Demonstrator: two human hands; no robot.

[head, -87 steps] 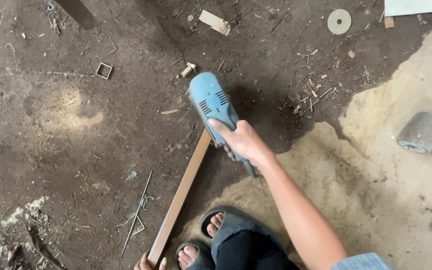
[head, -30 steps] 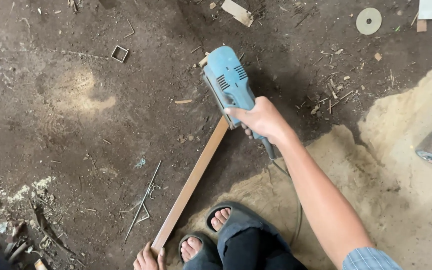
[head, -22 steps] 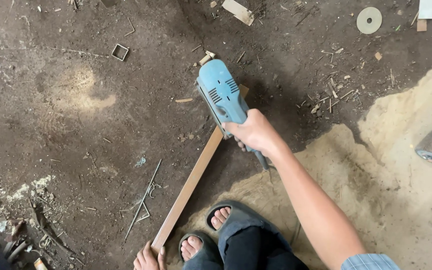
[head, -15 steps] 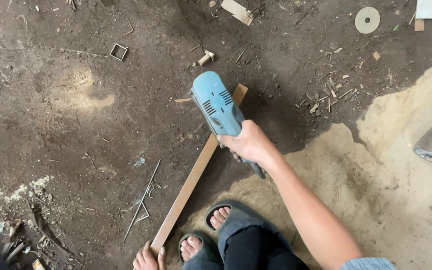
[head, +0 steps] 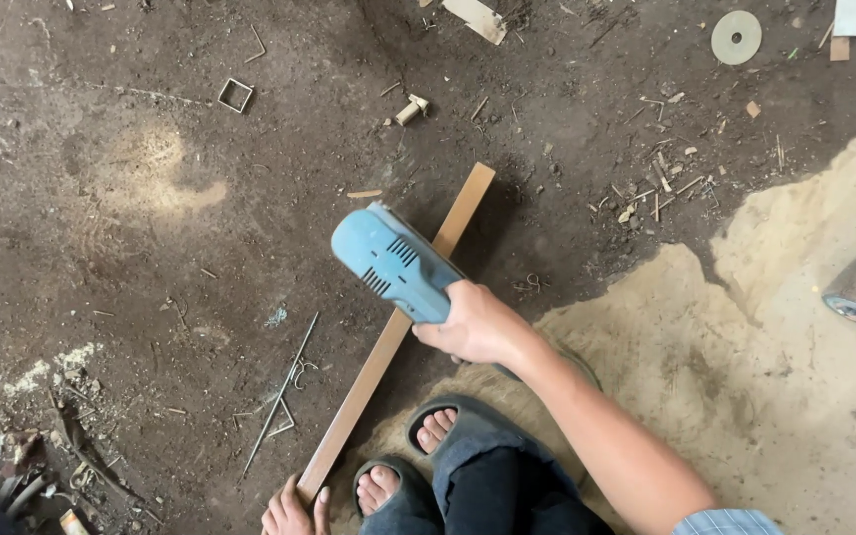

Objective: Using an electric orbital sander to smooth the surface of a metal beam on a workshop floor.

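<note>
The right hand [head: 476,325] reached forward from a straight forearm, fingers clamped on the blue plastic sander [head: 393,265], which sat on the middle of a long narrow wooden strip [head: 388,342]. The left hand [head: 294,512] pressed flat on its near end, on dark gritty ground.

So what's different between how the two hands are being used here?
The right hand is wrapped around the rear grip of the blue power sander, lifted above the ground, while the left hand lies low at the near end of the wooden strip, fingers spread. The right hand shows whole; the left hand is cut off by the picture's edge. Both work on the same strip.
</note>
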